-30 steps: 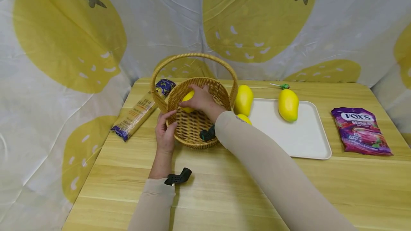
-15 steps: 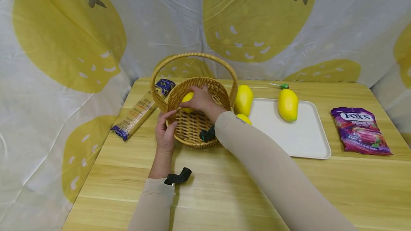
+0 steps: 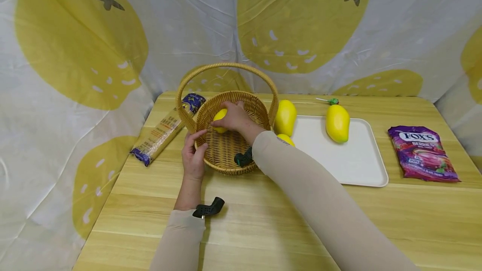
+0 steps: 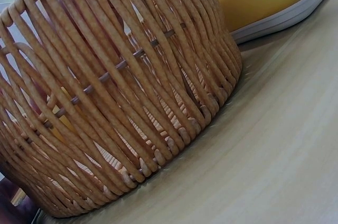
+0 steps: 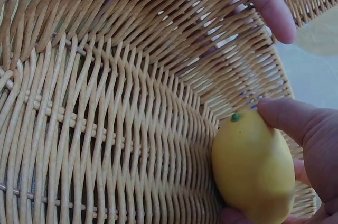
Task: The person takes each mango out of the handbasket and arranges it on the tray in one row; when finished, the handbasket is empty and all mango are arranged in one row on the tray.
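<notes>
A round wicker basket (image 3: 222, 149) with a tall handle stands upright on the table. My right hand (image 3: 237, 117) reaches inside it and holds a yellow lemon (image 5: 251, 166) against the basket's left side; thumb and fingers lie round the fruit, its green stem end showing in the right wrist view. My left hand (image 3: 193, 158) is at the left of the basket, its thumb and index finger over the rim; the other fingers are mostly hidden. The basket's outer wall (image 4: 127, 86) fills much of the left wrist view, where the left hand's grip is hard to see.
Left of the basket lies a pasta packet (image 3: 162, 133). A white tray (image 3: 357, 166) on the right bears a mango (image 3: 337, 123). Another mango (image 3: 286, 117) and a partly hidden yellow fruit (image 3: 286, 139) lie by the basket. A lollipop (image 3: 333, 101) and a purple candy bag (image 3: 423, 154) lie further right.
</notes>
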The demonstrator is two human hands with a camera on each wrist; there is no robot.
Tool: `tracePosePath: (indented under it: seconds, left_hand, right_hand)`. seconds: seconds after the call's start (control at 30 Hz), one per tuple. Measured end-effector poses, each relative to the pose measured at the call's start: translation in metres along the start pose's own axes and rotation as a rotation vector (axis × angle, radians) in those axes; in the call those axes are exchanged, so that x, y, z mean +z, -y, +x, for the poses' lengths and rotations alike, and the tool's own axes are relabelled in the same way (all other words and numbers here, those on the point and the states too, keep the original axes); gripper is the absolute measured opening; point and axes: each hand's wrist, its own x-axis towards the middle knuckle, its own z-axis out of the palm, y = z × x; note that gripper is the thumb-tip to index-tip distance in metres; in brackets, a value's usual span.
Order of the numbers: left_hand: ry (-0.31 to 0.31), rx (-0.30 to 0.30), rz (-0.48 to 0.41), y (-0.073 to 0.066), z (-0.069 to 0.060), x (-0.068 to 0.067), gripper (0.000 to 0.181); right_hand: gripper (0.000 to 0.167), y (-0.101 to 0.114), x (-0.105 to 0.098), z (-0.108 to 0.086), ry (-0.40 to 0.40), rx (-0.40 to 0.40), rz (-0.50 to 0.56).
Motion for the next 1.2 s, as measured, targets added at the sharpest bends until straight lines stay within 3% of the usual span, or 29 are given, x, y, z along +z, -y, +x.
tracePosePath:
  seconds: [0.3, 0.67, 0.8, 0.97, 1.1, 1.2]
  left_hand:
    - [0.010, 0.024, 0.013, 0.001, -0.001, -0.001, 0.039]
    - [-0.008, 0.073, 0.031, 0.001, -0.001, 0.000, 0.037]
    - [-0.003, 0.078, 0.031, 0.001, -0.002, -0.001, 0.037]
    - [-0.011, 0.022, 0.028, 0.000, -0.001, -0.002, 0.037]
    - [-0.022, -0.019, 0.033, -0.001, -0.002, -0.002, 0.037]
    - [-0.019, -0.013, 0.030, 0.001, -0.001, -0.001, 0.037]
  right_hand:
    - [0.075, 0.012, -0.011, -0.006, -0.040, -0.041, -0.005]
    - [0.069, 0.018, -0.043, -0.053, -0.012, -0.264, -0.065]
    - [0.078, 0.010, -0.052, -0.079, 0.015, -0.333, -0.072]
    - [0.094, -0.009, -0.059, -0.109, 0.053, -0.408, -0.051]
    - [0.095, -0.025, -0.062, -0.129, 0.066, -0.465, -0.052]
    - [0.092, -0.038, -0.064, -0.142, 0.050, -0.505, -0.048]
